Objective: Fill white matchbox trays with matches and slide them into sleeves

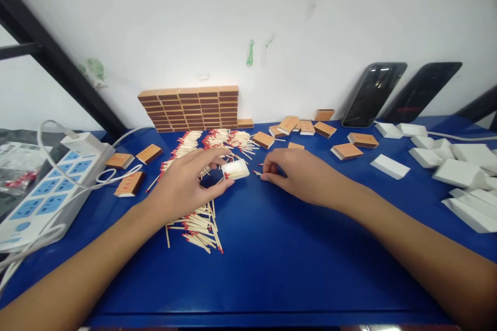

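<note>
Between the thumb and fingers of my left hand (194, 178) is a small white matchbox tray (241, 164), tilted slightly, with several red-tipped matches lying in it. My right hand (289, 170) is just right of the tray, its fingertips pinched on a match (257, 172) whose red head points left. Another red match head shows just above it. Under and around my left hand spreads a long heap of loose matches (198, 225), partly hidden by the hand. A smaller bunch of matches (240, 140) lies behind the tray.
Closed matchboxes are stacked as a block (190, 108) against the wall, with loose matchboxes (287, 125) right of it. White trays (462, 171) pile up at the right. Two phones (375, 94) lean on the wall. A power strip (58, 186) with cables stands left on the blue table (272, 269).
</note>
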Demonstrator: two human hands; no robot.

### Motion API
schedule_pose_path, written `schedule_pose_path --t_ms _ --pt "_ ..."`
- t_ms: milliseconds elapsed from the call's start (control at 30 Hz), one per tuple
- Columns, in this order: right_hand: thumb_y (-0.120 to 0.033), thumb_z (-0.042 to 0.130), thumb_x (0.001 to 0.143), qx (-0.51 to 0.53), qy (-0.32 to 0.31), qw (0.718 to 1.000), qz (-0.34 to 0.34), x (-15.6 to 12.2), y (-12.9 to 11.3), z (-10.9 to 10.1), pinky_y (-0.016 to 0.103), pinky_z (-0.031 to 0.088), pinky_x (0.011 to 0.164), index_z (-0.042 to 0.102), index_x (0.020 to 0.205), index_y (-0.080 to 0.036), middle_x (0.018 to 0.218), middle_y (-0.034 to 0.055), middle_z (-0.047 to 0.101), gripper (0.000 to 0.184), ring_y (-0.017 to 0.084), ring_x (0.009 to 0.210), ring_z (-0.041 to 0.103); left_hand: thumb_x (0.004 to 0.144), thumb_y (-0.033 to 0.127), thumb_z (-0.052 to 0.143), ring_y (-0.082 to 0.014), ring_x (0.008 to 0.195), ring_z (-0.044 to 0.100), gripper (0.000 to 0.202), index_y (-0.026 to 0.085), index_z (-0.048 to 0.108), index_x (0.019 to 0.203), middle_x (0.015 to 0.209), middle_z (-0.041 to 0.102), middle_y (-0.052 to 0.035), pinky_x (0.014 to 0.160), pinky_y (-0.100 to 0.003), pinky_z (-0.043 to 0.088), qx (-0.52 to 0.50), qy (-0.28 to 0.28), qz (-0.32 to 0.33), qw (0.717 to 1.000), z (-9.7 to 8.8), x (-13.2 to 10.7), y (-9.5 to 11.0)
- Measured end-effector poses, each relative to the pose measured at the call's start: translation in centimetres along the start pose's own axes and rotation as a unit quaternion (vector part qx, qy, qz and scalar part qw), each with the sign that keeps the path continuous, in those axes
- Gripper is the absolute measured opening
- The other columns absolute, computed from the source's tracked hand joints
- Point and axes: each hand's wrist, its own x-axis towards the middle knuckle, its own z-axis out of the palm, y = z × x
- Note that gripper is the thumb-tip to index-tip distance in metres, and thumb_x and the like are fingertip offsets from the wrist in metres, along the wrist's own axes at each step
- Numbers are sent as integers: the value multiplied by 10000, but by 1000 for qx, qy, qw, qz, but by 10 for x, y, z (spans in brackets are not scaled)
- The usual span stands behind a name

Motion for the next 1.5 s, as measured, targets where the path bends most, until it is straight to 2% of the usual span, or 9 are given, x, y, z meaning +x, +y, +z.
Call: schedule_pose_path --t_ms 167,367,467,600,767,967,1100,1233,1500 --pt "-263 558 1072 -52 -31 998 4 -3 1 4 342 423 721 661 939 -187 1026 94 742 185 232 866 652 923 315 838 -187 986 780 513 217 649 1390 1118 803 -34 953 -321 597 3 3 19 1000 -1 0 2" --pt "-245 506 1099 -40 101 989 -96 -6 -3 -5 333 443 754 592 998 -189 1009 82 697 145 219 865 631 902 287 861 -185 947 771 541 224 642 1393 1098 801 -28 902 -326 609 -9 -4 39 999 -2 0 4" --pt "-250 513 1111 -59 161 973 -157 -6 -11 4 318 447 742 590 1003 -192 998 70 681 145 204 851 618 877 287 888 -191 965 783 552 222 649 1369 1128 809 -32 891 -318 616 -17 -4 49 999 1 0 7" --pt "-258 478 1134 -169 198 947 -190 -6 -24 21 335 472 755 631 1017 -157 1020 110 674 217 226 892 620 870 294 898 -199 1009 799 561 221 645 1365 1138 821 -31 909 -311 623 -28 3 66 997 4 1 10" --pt "-203 455 1127 -259 198 926 -192 -6 -31 24 379 521 845 672 1058 -118 1070 163 678 244 283 1031 625 870 311 904 -196 991 806 564 229 642 1363 1140 825 -31 935 -321 619 -33 22 75 996 3 3 9" --pt "-241 412 1145 -215 223 928 -209 -7 -24 14 391 538 810 688 1043 -127 1070 165 671 316 262 944 625 867 308 907 -200 1006 801 574 224 648 1373 1155 823 -31 947 -327 619 -34 -5 59 998 2 1 9" --pt "-250 394 1152 -191 202 933 -227 -8 -19 9 373 501 756 660 1040 -137 1026 141 670 310 244 881 619 872 344 891 -208 1009 801 584 233 649 1392 1117 831 -20 910 -321 619 -35 -6 27 999 2 1 8" --pt "-262 406 1154 -183 161 950 -193 -10 -16 2 341 428 658 616 1044 -152 982 103 680 261 217 814 623 864 337 865 -217 964 811 570 242 658 1387 1016 838 0 931 -344 617 -29 17 -33 999 4 1 6" --pt "-218 434 1124 -202 151 956 -147 -14 -13 0 322 342 617 587 997 -192 996 89 700 201 193 748 614 891 303 832 -231 1043 790 544 256 650 1402 1092 839 -14 987 -381 595 -5 -3 8 1000 2 1 7"
